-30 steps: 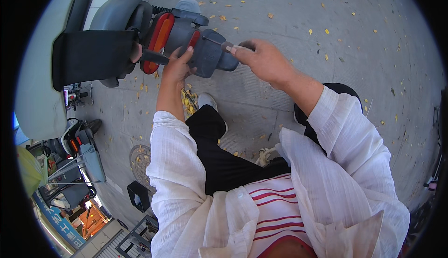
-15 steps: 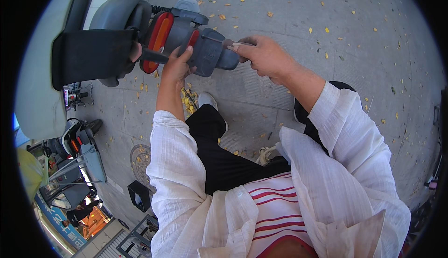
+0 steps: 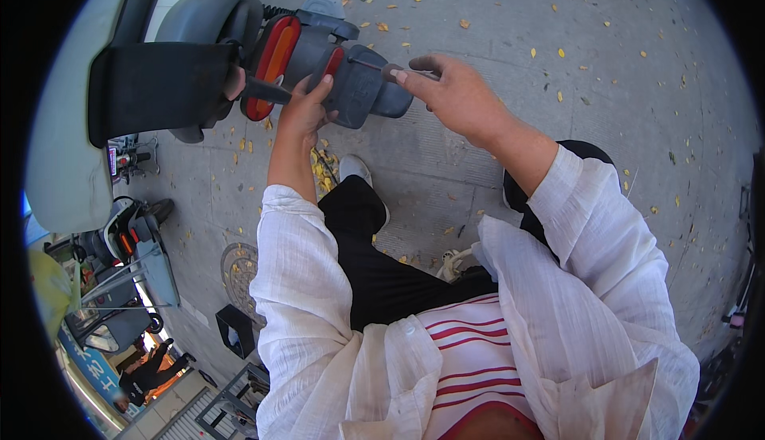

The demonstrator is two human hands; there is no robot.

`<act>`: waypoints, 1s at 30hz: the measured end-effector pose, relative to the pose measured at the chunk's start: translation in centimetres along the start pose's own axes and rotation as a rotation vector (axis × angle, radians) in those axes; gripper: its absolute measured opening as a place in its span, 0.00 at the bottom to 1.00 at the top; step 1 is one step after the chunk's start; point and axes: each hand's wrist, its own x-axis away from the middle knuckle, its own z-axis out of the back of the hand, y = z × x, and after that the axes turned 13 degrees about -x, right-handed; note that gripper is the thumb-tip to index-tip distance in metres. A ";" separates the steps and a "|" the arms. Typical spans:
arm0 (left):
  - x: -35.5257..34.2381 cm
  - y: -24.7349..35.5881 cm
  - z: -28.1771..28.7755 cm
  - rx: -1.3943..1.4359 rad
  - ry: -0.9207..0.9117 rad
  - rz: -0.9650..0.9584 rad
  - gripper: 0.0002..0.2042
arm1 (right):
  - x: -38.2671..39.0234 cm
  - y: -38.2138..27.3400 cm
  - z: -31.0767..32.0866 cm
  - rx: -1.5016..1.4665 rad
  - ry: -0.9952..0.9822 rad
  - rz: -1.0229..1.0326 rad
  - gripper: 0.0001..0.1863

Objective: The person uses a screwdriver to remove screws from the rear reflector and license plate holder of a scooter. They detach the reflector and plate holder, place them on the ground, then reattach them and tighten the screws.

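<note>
At upper left, the rear of a scooter carries a long red-and-orange tail light (image 3: 274, 62) and a dark grey rear mudguard plate (image 3: 355, 93) with a small red reflector (image 3: 334, 62). My left hand (image 3: 307, 109) grips the mudguard's near edge, thumb raised beside the reflector, some fingers hidden behind it. My right hand (image 3: 454, 93) is closed on a slim tool, apparently a screwdriver, whose handle (image 3: 390, 73) is mostly covered by my fingers and whose thin shaft lies against the plate. A black flap (image 3: 159, 89) hangs left of the tail light.
A pale panel (image 3: 68, 177) stands close at left, with more parked scooters (image 3: 127, 237) below it. A black bin (image 3: 233, 331), a metal frame (image 3: 231, 404) and a person (image 3: 147, 376) in dark clothes are at lower left. My legs reach onto paving scattered with yellow leaves.
My right hand has moved slightly upward, its fingers shifting on the tool. My left hand stays in place. The person at lower left has come into view and moved.
</note>
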 end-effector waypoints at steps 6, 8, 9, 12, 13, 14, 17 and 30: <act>0.0 -0.1 -0.2 0.021 0.043 -0.033 0.26 | -0.7 0.0 0.3 -0.162 -0.047 -0.223 0.23; 0.1 0.1 -0.3 0.023 0.042 -0.025 0.26 | -0.2 0.1 0.1 0.146 -0.044 0.024 0.21; 0.1 0.1 -0.3 0.017 0.047 -0.027 0.26 | 0.2 0.2 -0.2 0.342 -0.022 0.209 0.20; 0.2 0.2 -0.4 0.019 0.064 -0.019 0.26 | 1.3 0.2 -0.6 0.608 0.012 0.432 0.18; 0.2 0.2 -0.4 0.023 0.055 -0.020 0.26 | 1.4 0.2 -0.7 0.646 0.032 0.480 0.18; 0.1 0.1 -0.4 0.022 0.052 -0.021 0.26 | 1.4 0.1 -0.7 0.541 0.038 0.424 0.18; -0.1 -0.1 -0.3 0.020 0.059 -0.019 0.26 | 0.3 -0.3 -0.4 0.172 0.056 0.143 0.19; -0.1 -0.1 0.1 -0.014 0.004 -0.010 0.29 | 1.2 0.4 -0.8 0.554 0.076 0.461 0.21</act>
